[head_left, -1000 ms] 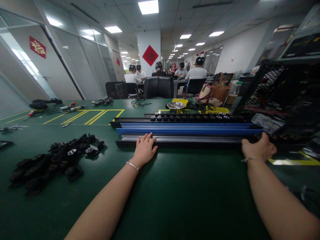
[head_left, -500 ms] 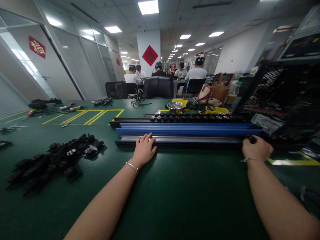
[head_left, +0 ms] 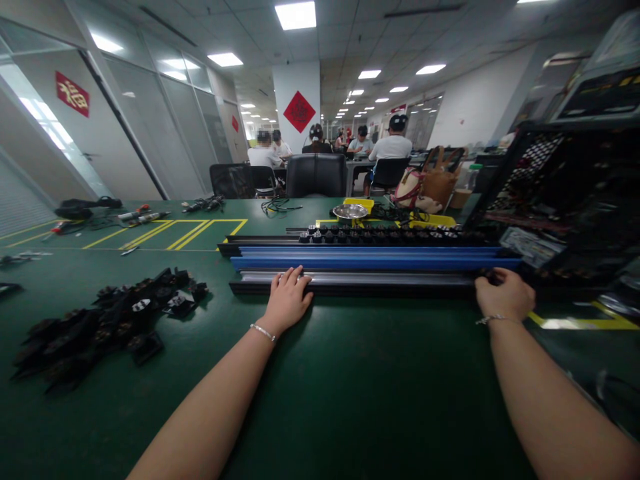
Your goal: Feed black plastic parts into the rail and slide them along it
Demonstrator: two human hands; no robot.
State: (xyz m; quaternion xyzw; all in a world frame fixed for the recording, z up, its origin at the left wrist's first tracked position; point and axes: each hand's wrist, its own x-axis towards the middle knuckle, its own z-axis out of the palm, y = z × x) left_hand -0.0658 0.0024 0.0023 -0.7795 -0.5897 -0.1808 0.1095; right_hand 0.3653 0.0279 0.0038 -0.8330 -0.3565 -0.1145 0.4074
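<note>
and there it is on the left, gold on red, the character 福, bold on a sign (head_left: pixel 73 95) across the pale door (head_left: pixel 107 150)! over to the pillar (head_left: pixel 297 77), where a red diamond (head_left: pixel 300 112) carries a dark figure, too murky to read; the small red sign (head_left: pixel 235 123) farther back, illegible too.

I'm standing in an office-like assembly room: ceiling light panels (head_left: pixel 295 15), glass partitions (head_left: pixel 150 113), black chairs (head_left: pixel 317 177), people (head_left: pixel 391 148) seated farther off, and this green workbench (head_left: pixel 380 387) bearing long rails (head_left: pixel 370 263) and heaped black parts (head_left: pixel 107 323).
</note>
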